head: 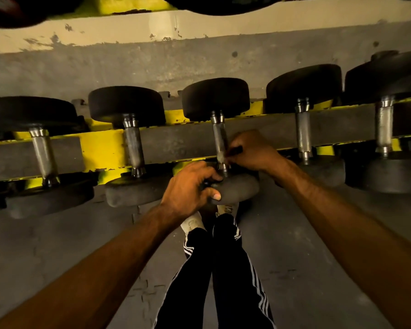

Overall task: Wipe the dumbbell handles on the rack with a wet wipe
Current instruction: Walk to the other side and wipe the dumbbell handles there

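Gripping the middle dumbbell [237, 188] by its near weight with the left hand [190, 186]; just beyond, pinching a dark scrap [235, 149] against its steel handle [220, 138] with the right hand [254, 150], above a yellow rack [100, 148].

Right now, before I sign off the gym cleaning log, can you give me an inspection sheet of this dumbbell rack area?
Surface: yellow rack, paint chipped, five dumbbells in a row on it.
Job's things: middle dumbbell, with both hands on it; its handle is dull metal; the wet wipe cannot be made out.
Clutter: nothing seen.
Grippers: left hand grips the middle dumbbell's near head; right hand pinches at the handle's near end.
Cables: nothing seen.
Surroundings: grey floor, scuffed wall behind the rack, the person's legs below the hands.
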Demonstrator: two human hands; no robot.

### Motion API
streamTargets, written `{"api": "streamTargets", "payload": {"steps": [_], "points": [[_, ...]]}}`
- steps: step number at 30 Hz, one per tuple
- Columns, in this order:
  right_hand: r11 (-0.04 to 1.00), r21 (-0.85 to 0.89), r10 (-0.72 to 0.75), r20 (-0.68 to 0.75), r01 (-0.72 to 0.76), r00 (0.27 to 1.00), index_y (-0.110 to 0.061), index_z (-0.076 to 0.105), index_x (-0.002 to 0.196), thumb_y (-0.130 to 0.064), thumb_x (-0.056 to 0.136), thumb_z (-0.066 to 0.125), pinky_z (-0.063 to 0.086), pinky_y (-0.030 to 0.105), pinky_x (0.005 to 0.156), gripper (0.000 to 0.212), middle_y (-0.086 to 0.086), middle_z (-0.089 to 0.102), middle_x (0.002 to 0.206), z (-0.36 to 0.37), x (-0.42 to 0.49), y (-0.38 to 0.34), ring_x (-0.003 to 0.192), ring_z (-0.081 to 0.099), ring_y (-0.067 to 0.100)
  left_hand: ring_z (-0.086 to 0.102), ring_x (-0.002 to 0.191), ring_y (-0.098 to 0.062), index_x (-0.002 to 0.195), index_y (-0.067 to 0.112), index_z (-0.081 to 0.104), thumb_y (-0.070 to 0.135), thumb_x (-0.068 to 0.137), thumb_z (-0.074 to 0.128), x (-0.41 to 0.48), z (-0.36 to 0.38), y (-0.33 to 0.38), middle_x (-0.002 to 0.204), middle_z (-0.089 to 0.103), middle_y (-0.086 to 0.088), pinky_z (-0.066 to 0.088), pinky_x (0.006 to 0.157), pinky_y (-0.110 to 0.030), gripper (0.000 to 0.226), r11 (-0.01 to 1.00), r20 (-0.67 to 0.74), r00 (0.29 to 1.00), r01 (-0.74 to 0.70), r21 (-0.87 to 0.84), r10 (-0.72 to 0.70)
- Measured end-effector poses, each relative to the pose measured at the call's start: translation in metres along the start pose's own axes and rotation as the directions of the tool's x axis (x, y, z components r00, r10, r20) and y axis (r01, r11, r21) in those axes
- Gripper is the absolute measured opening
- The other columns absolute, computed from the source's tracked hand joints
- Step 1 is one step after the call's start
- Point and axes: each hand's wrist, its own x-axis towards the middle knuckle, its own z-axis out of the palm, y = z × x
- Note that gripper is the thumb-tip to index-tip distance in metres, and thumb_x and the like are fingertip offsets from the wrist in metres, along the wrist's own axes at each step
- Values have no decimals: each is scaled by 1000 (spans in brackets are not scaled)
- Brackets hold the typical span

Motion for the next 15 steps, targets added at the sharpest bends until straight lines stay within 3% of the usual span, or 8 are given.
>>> {"api": "streamTargets", "payload": {"steps": [2,4,8,10,14,15], "points": [[998,-64,2,112,5,994,-14,75,94,-35,83,76,40,18,66,23,-4,65,89,-1,-2,0,80,57,7,61,90,-12,97,23,75,37,64,86,4,-4,-2,92,62,12,55,73,-38,38,999,26,1000,10,-33,-10],[998,-54,-18,95,23,995,-13,75,97,-33,86,73,42,22,70,23,0,66,93,-1,-1,-1,84,58,10,62,88,-10,95,25,75,39,61,87,7,-9,-4,91,63,16,56,73,-40,38,999,35,999,22,-48,-20],[1000,23,11,-197,-6,980,-15,75,96,-33,94,63,41,26,75,21,-3,59,89,4,3,2,85,59,15,64,85,-11,92,27,76,45,57,85,15,-6,-1,90,66,11,56,71,-41,41,997,68,998,23,-77,-18],[998,55,36,-246,-23,969,-16,75,95,-35,93,65,41,26,73,22,-3,60,88,6,3,5,81,57,13,64,84,-11,90,27,76,42,56,87,18,-3,1,89,66,11,56,70,-41,39,996,71,997,29,-85,-23],[998,-56,-30,72,34,997,-17,74,94,-34,84,76,50,28,79,20,-1,68,95,4,1,5,86,63,11,63,84,-13,90,27,76,32,56,94,16,-2,2,88,62,15,55,73,-39,38,996,60,998,39,-80,-35],[996,-77,-42,79,48,996,-16,73,94,-32,84,76,50,28,78,18,-1,68,95,4,3,3,86,63,12,63,84,-13,90,28,76,33,56,93,15,-3,2,88,62,15,55,72,-39,38,996,53,998,35,-78,-31]]}}
